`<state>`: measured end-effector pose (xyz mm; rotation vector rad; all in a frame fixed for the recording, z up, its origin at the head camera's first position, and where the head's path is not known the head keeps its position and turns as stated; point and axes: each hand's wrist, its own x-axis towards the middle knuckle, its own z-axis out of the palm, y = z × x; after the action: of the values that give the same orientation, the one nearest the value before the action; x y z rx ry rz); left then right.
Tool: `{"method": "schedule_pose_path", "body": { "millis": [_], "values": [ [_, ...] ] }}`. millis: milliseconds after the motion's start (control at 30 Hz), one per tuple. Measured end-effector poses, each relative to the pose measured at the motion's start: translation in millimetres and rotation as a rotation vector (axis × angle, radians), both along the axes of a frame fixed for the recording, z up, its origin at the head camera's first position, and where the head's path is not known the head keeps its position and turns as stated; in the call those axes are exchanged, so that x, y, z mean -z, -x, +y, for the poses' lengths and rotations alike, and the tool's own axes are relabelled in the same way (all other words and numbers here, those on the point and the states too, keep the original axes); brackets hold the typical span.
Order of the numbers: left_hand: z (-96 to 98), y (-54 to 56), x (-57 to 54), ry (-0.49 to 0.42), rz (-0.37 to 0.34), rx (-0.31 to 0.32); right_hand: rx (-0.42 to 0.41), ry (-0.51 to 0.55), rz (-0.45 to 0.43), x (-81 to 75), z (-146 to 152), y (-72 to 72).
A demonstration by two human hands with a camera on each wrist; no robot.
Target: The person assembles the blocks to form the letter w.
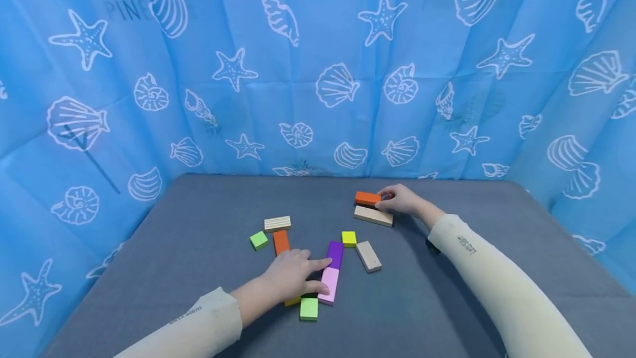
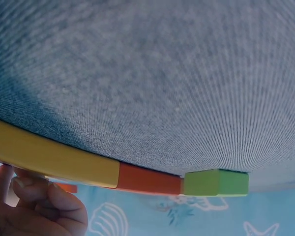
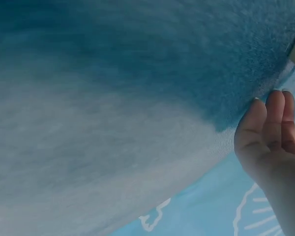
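My left hand (image 1: pixel 290 275) reaches over a group of coloured blocks in the head view. Its index fingertip touches the purple block (image 1: pixel 335 256) and its thumb rests at the pink block (image 1: pixel 329 286). Partly hidden beneath this hand are a dark block (image 1: pixel 310 295) and a long yellow block (image 2: pixel 59 155), which lies end to end with an orange block (image 2: pixel 150 178). At the back right, my right hand (image 1: pixel 402 200) pinches the right end of another orange block (image 1: pixel 367 198), thumb in front and fingers behind. A long wooden block (image 1: pixel 374 216) lies just in front of it.
Light green blocks lie at the near end (image 1: pixel 308 309) and at the left (image 1: pixel 259 240). A grooved wooden block (image 1: pixel 277 224) sits behind the left orange block. A small yellow block (image 1: pixel 349 238) and a plain wooden block (image 1: pixel 369 257) lie right of the purple one. A blue curtain (image 1: pixel 308 98) surrounds the grey table.
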<state>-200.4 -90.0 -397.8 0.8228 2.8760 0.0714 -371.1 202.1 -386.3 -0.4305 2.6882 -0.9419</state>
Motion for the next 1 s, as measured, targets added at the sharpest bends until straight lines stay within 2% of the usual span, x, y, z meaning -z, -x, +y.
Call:
{"method": "schedule_pose_path", "body": {
  "millis": [367,667,1000],
  "values": [
    [-0.4,-0.4,1.3,-0.009,0.007,0.006,0.021,0.094,0.002,-3.3,26.0,-37.0],
    [-1.5,-3.5,0.7,-0.020,0.015,0.009,0.026,0.096,-0.001,-3.6,40.8,-68.2],
    [-0.9,-2.8,1.9,-0.028,0.023,0.020,-0.007,0.082,0.061,-2.2,48.2,-100.7]
  ]
}}
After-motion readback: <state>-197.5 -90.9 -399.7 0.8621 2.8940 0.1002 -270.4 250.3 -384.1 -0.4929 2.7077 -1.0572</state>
